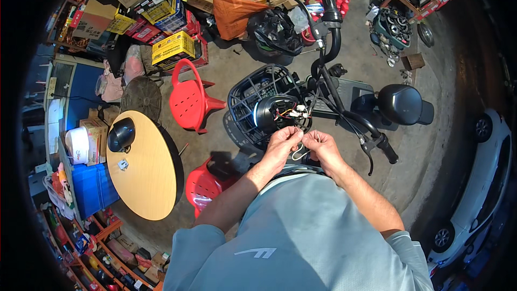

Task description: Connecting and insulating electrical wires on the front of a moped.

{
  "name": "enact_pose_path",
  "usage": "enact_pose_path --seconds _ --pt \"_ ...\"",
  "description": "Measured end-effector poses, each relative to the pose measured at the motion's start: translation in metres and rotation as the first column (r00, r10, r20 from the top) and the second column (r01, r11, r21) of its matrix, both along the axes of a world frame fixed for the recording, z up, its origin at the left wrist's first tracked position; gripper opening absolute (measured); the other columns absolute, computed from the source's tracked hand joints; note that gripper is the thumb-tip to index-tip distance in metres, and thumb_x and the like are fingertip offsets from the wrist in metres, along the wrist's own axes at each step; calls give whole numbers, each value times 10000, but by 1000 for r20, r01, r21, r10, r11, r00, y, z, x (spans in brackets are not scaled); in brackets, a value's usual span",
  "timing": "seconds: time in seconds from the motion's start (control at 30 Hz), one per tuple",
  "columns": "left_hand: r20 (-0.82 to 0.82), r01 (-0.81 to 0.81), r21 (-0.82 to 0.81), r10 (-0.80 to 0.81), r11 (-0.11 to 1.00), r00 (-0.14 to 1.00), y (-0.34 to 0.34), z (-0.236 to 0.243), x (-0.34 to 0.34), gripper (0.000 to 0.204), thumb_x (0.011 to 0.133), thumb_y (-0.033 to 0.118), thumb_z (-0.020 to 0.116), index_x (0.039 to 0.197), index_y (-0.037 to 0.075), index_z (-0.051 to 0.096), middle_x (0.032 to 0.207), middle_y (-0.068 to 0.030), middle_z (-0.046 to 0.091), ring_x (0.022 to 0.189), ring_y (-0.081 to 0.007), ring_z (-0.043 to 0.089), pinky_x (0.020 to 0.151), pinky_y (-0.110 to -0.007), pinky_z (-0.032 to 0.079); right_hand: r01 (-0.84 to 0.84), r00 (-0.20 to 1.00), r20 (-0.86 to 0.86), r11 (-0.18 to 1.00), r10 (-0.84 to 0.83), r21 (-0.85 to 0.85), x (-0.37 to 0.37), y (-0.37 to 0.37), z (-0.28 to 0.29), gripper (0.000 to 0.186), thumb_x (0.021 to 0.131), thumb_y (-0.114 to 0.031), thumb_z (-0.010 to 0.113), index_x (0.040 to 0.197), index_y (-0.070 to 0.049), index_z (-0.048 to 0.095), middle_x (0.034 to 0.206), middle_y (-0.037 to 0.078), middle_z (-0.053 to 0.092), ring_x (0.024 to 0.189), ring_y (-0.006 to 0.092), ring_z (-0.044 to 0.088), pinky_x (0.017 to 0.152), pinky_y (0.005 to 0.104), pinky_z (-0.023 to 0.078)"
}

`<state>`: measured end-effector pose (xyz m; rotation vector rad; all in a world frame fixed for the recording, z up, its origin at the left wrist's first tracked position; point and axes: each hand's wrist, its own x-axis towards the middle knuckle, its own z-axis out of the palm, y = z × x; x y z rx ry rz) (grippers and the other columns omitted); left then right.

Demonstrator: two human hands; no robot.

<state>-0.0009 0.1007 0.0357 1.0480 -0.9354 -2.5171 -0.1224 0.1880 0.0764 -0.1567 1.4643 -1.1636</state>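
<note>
My left hand (281, 145) and my right hand (323, 149) meet with pinched fingertips on a thin white cable (297, 156), which loops down between them. Just beyond them a black rounded lamp housing (267, 117) rests at the black wire basket (242, 97) of an electric scooter, its back open, with coloured wires and white connectors (300, 111) showing. The scooter's handlebar (338, 97) runs past my right hand, with grips and brake levers at its ends. What exactly is at my fingertips is too small to make out fully.
Red plastic chairs (187, 105) and a round wooden table (141, 183) with a black shell (121, 134) stand to the left. Boxes (172, 48) and bags (234, 11) are piled at the back. The scooter's seat (399, 105) is right, a white car (479, 183) beyond.
</note>
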Motion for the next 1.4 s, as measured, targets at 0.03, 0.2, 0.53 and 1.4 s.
enact_pose_path --seconds 0.03,0.2,0.53,1.4 --pt "0 8 8 -8 1000 1000 1 -1 0 93 905 158 599 915 67 578 764 48 526 642 -34 441 598 -188 372 -1 1000 1 1000 1 -1 -1 0 -1 83 848 -154 624 798 -94 596 622 -87 490 484 3 350 427 189 243" --pt "-40 6 39 -4 999 999 -2 -3 0 122 894 135 603 978 50 575 786 30 535 675 -44 471 608 -194 386 19 999 -38 1000 -19 -8 -6 1 -1 107 850 -146 583 758 -110 540 624 -79 446 487 17 340 438 189 261" --pt "234 -10 -513 151 858 960 -23 -26 -6 224 863 57 574 1075 -14 575 918 -50 625 793 -117 572 742 -251 472 3 954 -298 996 -31 -92 -32 0 -15 122 829 -125 578 731 -64 539 624 -80 430 567 27 349 506 219 280" --pt "30 30 248 -38 968 999 -18 -28 -41 194 899 233 608 1016 78 594 939 -13 640 781 -75 566 644 -211 435 19 999 48 1000 -18 -16 -34 16 -12 132 814 -105 553 686 -107 521 560 -75 420 436 29 318 393 222 213"
